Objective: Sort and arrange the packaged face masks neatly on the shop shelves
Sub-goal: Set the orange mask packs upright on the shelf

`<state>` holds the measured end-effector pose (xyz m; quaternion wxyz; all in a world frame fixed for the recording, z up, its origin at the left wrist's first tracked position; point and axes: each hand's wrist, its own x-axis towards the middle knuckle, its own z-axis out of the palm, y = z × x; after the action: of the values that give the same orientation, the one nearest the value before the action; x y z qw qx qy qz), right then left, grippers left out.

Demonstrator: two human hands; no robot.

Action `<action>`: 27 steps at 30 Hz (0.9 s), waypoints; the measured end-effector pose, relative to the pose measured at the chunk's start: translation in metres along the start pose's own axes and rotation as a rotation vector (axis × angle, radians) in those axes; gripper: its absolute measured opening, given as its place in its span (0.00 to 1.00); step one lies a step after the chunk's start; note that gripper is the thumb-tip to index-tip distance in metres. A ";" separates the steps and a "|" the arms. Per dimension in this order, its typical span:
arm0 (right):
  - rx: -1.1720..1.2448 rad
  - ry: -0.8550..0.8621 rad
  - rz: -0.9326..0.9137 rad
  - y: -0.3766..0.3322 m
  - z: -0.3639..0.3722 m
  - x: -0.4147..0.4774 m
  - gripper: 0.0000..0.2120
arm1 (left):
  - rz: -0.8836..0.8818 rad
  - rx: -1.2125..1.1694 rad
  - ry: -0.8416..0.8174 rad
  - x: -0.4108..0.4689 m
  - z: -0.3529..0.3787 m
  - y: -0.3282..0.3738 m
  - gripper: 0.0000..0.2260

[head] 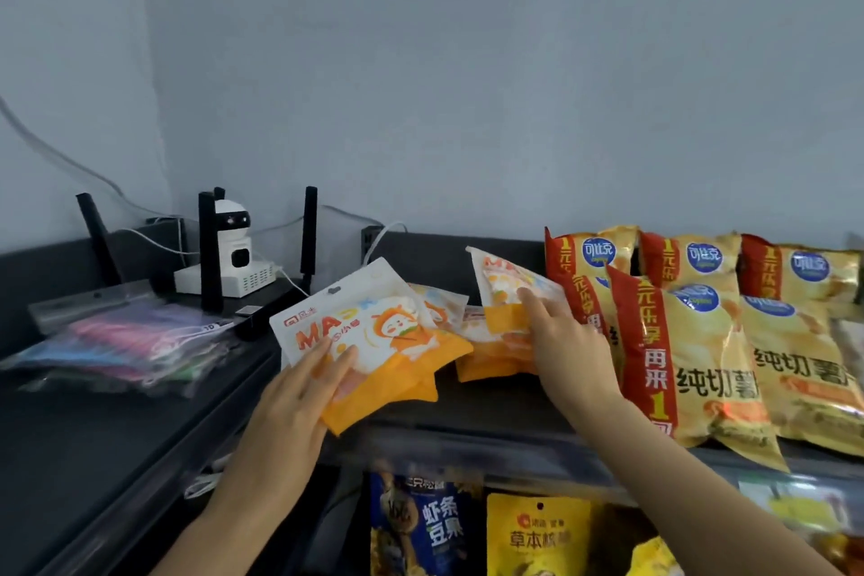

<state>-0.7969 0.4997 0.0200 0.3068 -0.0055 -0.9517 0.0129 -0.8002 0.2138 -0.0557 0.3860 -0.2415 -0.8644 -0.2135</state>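
Several white-and-orange face mask packs lie on the dark top shelf [491, 407]. My left hand [299, 393] grips the lower left corner of the nearest mask pack [374, 332], which is tilted up off the shelf. My right hand [561, 332] holds a second mask pack [505, 285] upright, close beside the chip bags. More mask packs [486, 351] lie flat between the two hands. Off to the left, a clear bag of coloured masks [126, 341] rests on the shelf.
Yellow-and-red chip bags [701, 341] stand in rows on the right. A black router with antennas [210, 267] and a small white camera [234, 248] sit at the back left with cables. Snack packs [425, 524] hang on the shelf below.
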 end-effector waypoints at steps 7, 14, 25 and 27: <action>-0.146 -0.168 -0.066 0.005 0.048 0.045 0.23 | -0.028 -0.071 0.109 0.047 0.024 -0.013 0.38; 0.054 -0.482 -0.085 0.026 0.059 0.059 0.30 | 0.009 -0.098 0.089 0.074 0.039 -0.014 0.34; 0.416 0.003 -0.340 0.012 0.010 0.052 0.45 | 0.187 -0.094 -0.134 0.131 0.061 -0.017 0.39; 0.370 -0.016 -0.356 0.008 0.013 0.054 0.40 | 0.225 -0.129 -0.166 0.140 0.068 -0.021 0.38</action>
<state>-0.8483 0.5083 0.0405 0.2926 0.2186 -0.9214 0.1327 -0.9325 0.2704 0.0067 0.3184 -0.3777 -0.8453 -0.2033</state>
